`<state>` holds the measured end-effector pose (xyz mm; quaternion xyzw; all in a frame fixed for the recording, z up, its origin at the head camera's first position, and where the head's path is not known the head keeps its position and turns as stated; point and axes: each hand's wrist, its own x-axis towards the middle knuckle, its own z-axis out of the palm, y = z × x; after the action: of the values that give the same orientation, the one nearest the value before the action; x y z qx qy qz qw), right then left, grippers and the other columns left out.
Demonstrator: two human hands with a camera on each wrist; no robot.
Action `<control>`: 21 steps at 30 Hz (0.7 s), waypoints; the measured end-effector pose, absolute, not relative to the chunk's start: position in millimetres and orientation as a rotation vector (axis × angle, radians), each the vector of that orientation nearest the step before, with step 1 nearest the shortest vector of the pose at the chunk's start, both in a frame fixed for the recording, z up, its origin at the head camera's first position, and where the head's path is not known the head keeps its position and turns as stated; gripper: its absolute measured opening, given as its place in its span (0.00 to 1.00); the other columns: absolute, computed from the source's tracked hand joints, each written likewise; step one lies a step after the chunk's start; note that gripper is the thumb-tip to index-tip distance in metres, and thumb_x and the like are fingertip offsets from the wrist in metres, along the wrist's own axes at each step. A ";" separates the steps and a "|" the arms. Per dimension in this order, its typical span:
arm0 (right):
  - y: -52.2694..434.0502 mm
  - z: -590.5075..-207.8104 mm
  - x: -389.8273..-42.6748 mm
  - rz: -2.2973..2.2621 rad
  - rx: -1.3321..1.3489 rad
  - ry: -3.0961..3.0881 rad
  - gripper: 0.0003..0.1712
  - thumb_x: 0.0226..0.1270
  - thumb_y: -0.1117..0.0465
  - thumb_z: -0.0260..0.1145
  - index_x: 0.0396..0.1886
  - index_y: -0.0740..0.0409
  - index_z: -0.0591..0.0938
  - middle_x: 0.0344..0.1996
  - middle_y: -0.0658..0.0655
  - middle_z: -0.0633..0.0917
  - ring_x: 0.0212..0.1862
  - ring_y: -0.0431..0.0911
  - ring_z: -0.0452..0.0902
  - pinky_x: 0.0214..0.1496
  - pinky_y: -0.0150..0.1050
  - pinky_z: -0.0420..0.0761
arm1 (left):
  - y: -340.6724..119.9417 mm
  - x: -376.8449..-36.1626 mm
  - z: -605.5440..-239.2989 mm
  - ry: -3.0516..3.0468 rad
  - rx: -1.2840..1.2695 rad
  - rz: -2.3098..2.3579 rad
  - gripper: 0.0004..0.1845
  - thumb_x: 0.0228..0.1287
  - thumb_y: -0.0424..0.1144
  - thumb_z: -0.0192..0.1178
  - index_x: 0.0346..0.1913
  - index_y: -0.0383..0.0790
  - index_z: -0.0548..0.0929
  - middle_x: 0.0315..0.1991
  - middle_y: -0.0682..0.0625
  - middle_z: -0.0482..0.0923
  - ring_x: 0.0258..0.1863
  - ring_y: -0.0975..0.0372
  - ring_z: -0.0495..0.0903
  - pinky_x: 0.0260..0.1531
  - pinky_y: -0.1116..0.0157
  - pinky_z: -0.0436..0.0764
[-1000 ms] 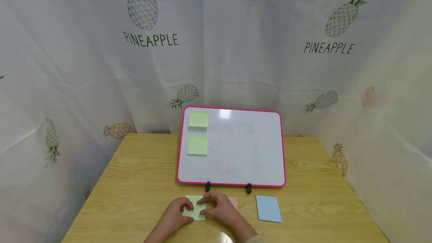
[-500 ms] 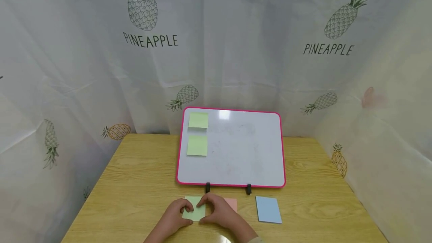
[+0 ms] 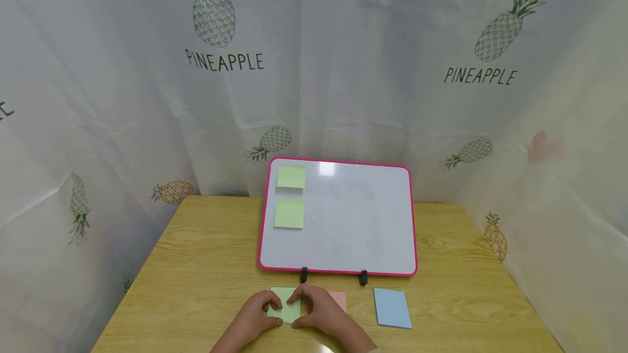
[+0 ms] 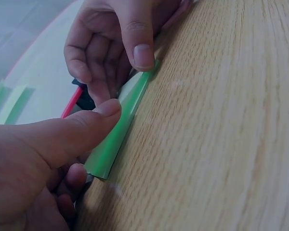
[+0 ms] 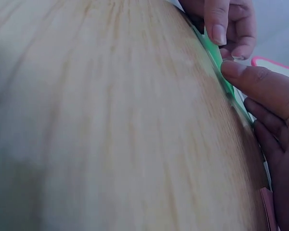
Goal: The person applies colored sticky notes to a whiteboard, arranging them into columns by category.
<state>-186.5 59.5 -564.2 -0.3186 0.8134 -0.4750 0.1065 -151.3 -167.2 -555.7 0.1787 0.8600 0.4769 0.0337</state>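
A green sticky note pad (image 3: pixel 285 315) lies on the table in front of a whiteboard, between both hands. My left hand (image 3: pixel 251 316) holds the pad at its left side, fingers curled and thumb at the near edge. From the right, my right hand (image 3: pixel 320 309) grips it, thumb at the near right corner and index fingertip over the top. In the left wrist view the green pad (image 4: pixel 116 137) shows edge-on, a thumb at each end. The right wrist view catches its green edge (image 5: pixel 213 52) beside the right thumb.
The pink-framed whiteboard (image 3: pixel 358 222) leans on black stand feet (image 3: pixel 363 278). Two green notes, an upper note (image 3: pixel 291 176) and a lower note (image 3: pixel 289 213), stick to its left side. A pink pad (image 3: pixel 339 299) is partly behind the right hand. Farther right lies a blue pad (image 3: pixel 392 308).
The right thumb has slid toward the pad's near edge since a second ago. The left hand stays almost still. The head view has shifted slightly.
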 end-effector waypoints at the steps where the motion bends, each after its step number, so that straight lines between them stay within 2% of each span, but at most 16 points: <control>1: 59.6 -564.2 -186.7 -1.399 -0.944 2.400 0.23 0.47 0.56 0.81 0.44 0.45 0.82 0.45 0.39 0.82 0.51 0.36 0.74 0.57 0.36 0.73 | -167.0 -151.2 -555.7 2.646 0.543 1.472 0.13 0.49 0.36 0.75 0.33 0.45 0.80 0.32 0.58 0.74 0.31 0.66 0.68 0.33 0.68 0.69; 6: 59.1 -562.0 -189.0 -1.372 -0.980 2.421 0.22 0.48 0.57 0.80 0.43 0.46 0.83 0.43 0.40 0.82 0.50 0.35 0.74 0.55 0.35 0.74 | -165.3 -149.4 -558.0 2.668 0.512 1.475 0.12 0.52 0.37 0.74 0.33 0.44 0.79 0.32 0.58 0.74 0.31 0.66 0.68 0.32 0.68 0.70; 12: 59.3 -556.3 -190.2 -1.349 -0.952 2.387 0.16 0.52 0.62 0.78 0.39 0.48 0.83 0.38 0.40 0.83 0.39 0.34 0.75 0.42 0.30 0.76 | -162.5 -149.0 -563.1 2.692 0.465 1.479 0.10 0.55 0.39 0.72 0.33 0.45 0.79 0.32 0.59 0.75 0.32 0.67 0.70 0.34 0.68 0.72; 18: 58.4 -555.2 -189.7 -1.385 -0.934 2.344 0.13 0.58 0.65 0.73 0.41 0.50 0.82 0.34 0.40 0.86 0.41 0.33 0.78 0.47 0.33 0.76 | -163.0 -149.5 -564.6 2.695 0.424 1.529 0.12 0.53 0.41 0.74 0.35 0.45 0.79 0.32 0.59 0.76 0.31 0.67 0.70 0.32 0.68 0.72; 21: 56.9 -555.6 -189.5 -1.427 -0.887 2.315 0.12 0.59 0.67 0.71 0.41 0.52 0.81 0.32 0.41 0.86 0.39 0.34 0.79 0.46 0.33 0.77 | -164.0 -149.0 -564.3 2.672 0.388 1.565 0.15 0.49 0.40 0.76 0.36 0.44 0.80 0.32 0.57 0.75 0.31 0.66 0.69 0.32 0.68 0.71</control>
<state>-189.5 56.9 -555.6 -0.3071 0.8014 -0.4938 0.1399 -149.0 -164.0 -564.3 0.1244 0.8561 0.5015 0.0105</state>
